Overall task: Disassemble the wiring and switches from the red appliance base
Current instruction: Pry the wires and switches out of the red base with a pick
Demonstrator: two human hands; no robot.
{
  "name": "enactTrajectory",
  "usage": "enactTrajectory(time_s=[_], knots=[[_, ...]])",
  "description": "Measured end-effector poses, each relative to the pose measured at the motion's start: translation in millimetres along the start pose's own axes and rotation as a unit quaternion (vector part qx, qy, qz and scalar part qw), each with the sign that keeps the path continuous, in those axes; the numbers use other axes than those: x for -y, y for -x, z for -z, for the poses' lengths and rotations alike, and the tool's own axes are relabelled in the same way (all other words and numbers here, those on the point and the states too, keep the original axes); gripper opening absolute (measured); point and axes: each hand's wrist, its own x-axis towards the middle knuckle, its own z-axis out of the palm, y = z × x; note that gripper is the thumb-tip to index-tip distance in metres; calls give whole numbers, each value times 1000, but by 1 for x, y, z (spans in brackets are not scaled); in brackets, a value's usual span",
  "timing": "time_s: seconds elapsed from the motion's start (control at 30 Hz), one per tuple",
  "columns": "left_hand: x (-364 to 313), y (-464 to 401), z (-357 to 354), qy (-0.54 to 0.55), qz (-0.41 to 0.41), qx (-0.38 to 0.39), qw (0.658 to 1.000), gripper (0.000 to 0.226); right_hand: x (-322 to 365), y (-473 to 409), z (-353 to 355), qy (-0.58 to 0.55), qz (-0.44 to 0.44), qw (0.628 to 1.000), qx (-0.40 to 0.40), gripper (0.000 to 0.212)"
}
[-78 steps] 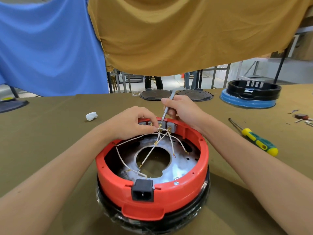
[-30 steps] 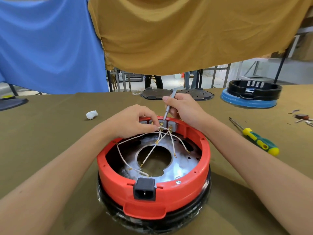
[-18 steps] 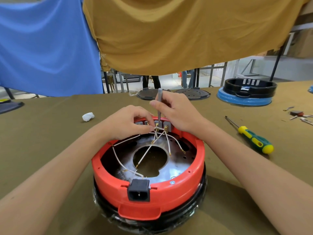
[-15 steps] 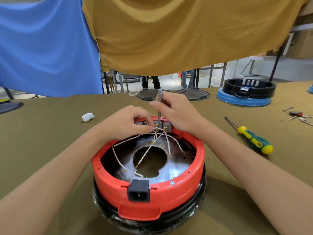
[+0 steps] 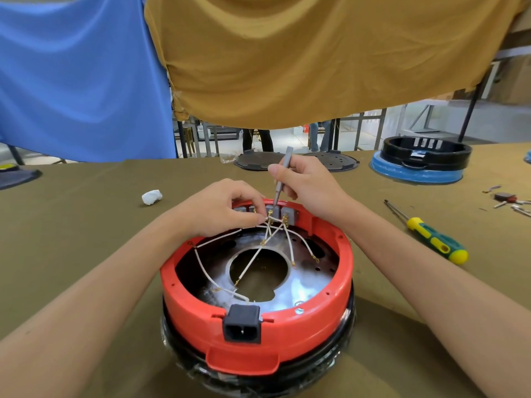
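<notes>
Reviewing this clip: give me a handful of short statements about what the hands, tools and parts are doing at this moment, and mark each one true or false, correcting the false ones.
1. The right hand holds a thin grey tool with its tip down at the switches on the far rim of the red base. True.
2. The left hand lies flat on the table. False: it pinches a white wire near the switches.
3. The yellow and green screwdriver lies on the table to the right of the base. True.
4. The black power socket has been taken out. False: it sits in the near rim.
5. All the wires lie outside the base. False: they run across its inside.
</notes>
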Motion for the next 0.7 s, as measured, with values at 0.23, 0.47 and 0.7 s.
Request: enactTrajectory(time_s=[0.23, 0.47, 0.7], knots=[[0, 0, 0, 4, 1, 4, 1000, 8, -3, -1, 1, -50, -67, 996, 6, 29], [0, 0, 0, 7, -1, 4, 1000, 9, -4, 0, 0, -24, -22, 999, -29, 31], [0, -1, 0, 5, 4, 5, 1000, 11, -5, -1, 0, 1, -7, 1000, -14, 27]])
